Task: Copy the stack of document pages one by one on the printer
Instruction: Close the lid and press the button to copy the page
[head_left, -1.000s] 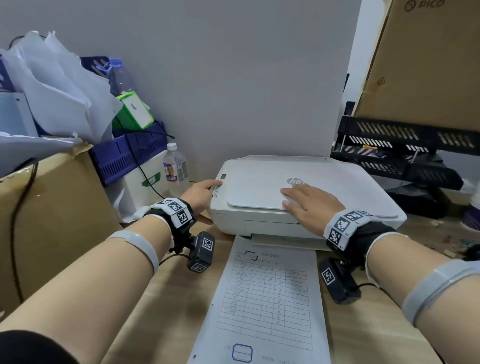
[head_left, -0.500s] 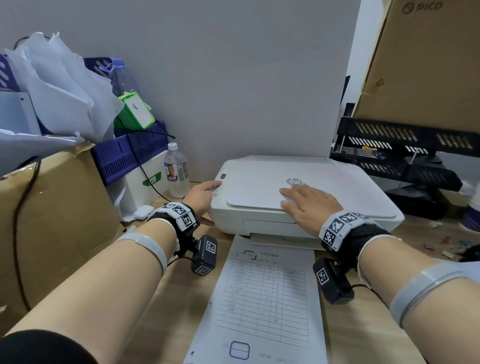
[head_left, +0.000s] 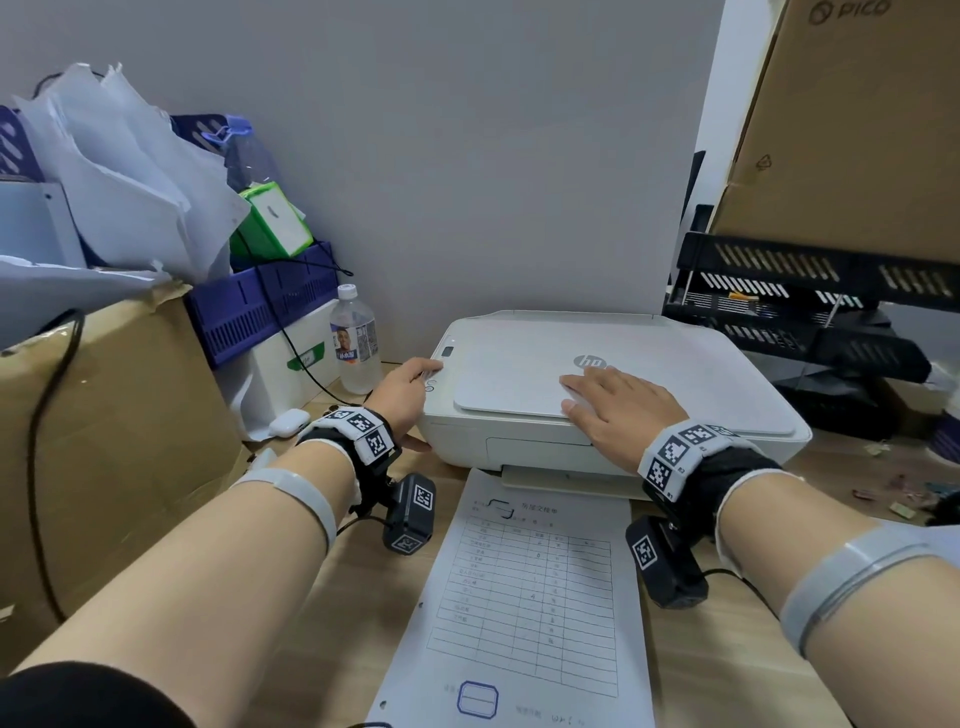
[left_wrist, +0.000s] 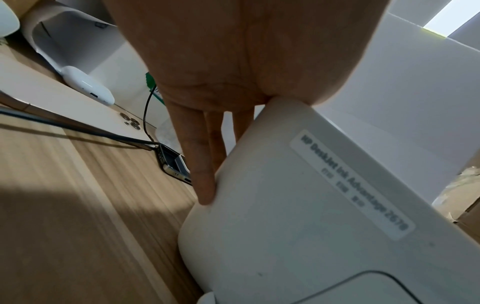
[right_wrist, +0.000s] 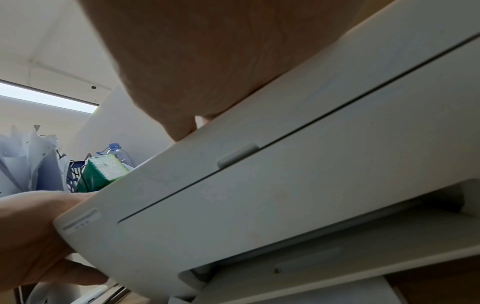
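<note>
A white HP printer (head_left: 649, 379) stands on the wooden desk with its lid closed. My right hand (head_left: 608, 408) lies flat on the lid, fingers straight, just in front of the logo. At the printer's front left corner is my left hand (head_left: 410, 389), its index finger on the button panel. In the left wrist view its other fingers (left_wrist: 205, 181) run straight down the printer's (left_wrist: 311, 205) left side. A printed page with a table (head_left: 524, 597) lies on the desk in front of the output slot, one end tucked under it. In the right wrist view the printer's front (right_wrist: 285, 185) fills the frame.
Left of the printer stand a water bottle (head_left: 353, 343), a white earbud case (head_left: 289, 421), a purple basket (head_left: 260, 306) and a large cardboard box (head_left: 104, 441). A black tray rack (head_left: 805, 312) stands at the right. A cabled phone (left_wrist: 174, 162) lies beside the printer.
</note>
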